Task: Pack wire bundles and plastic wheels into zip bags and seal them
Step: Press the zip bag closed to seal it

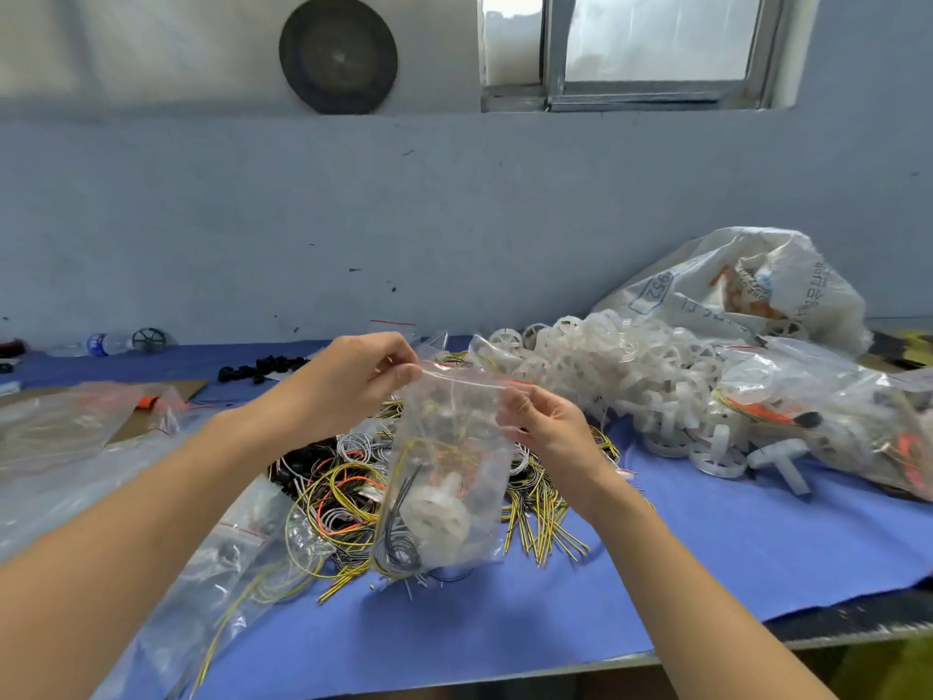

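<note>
Sealing step: left hand (pixel 361 376) and right hand (pixel 542 421) pinch filled zip bag (pixel 449 472) at its strip; next, likely press along it.

You hold a clear zip bag (pixel 444 472) upright above the blue worktop (pixel 707 548), your left hand (pixel 353 376) and right hand (pixel 545 426) pinching its top edge (a white wheel (pixel 444 517) and wires inside), over loose wire bundles (pixel 343 492).
</note>
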